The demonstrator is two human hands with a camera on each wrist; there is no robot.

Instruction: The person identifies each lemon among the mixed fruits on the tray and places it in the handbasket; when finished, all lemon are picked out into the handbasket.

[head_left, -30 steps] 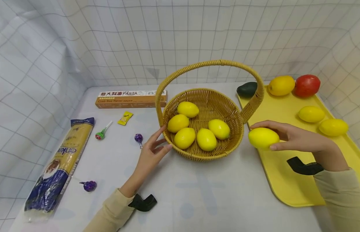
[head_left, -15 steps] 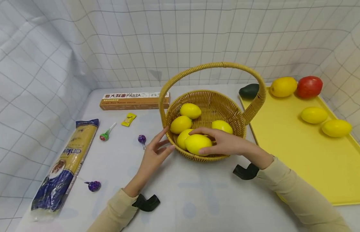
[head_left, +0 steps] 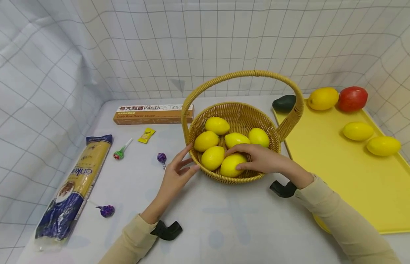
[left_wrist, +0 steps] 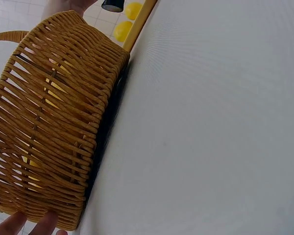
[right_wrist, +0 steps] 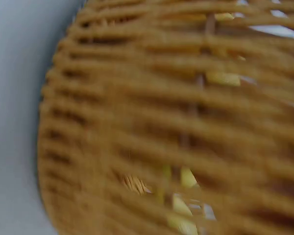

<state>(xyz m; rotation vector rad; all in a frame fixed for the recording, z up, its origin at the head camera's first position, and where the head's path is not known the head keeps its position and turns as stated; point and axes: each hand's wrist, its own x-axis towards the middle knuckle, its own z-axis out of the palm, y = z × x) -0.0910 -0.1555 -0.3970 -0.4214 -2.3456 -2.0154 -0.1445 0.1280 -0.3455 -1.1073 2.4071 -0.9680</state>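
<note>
In the head view a wicker basket (head_left: 236, 106) with a tall arched handle stands mid-table, several lemons (head_left: 213, 158) inside. My right hand (head_left: 262, 157) reaches over its front rim, thumb and fingers around a lemon (head_left: 232, 165) at the front of the basket. My left hand (head_left: 175, 174) touches the basket's left rim with spread fingers. In the left wrist view, fingertips (left_wrist: 45, 224) rest against the woven basket wall (left_wrist: 49, 127). The right wrist view is filled by the blurred basket side (right_wrist: 137, 112), yellow showing through its gaps; the right hand is hidden there.
At right lies a yellow tray (head_left: 340, 190) with two lemons (head_left: 358, 131), a larger yellow fruit (head_left: 323, 98), a red fruit (head_left: 352, 99) and a dark green fruit (head_left: 284, 103). At left are a pasta box (head_left: 153, 114), a pasta bag (head_left: 74, 183), lollipops (head_left: 107, 211) and a yellow candy (head_left: 147, 135).
My right hand has carried a lemon from over the tray leftward and down into the basket. Lemons inside have shifted back and right. The left hand stays at the rim.
</note>
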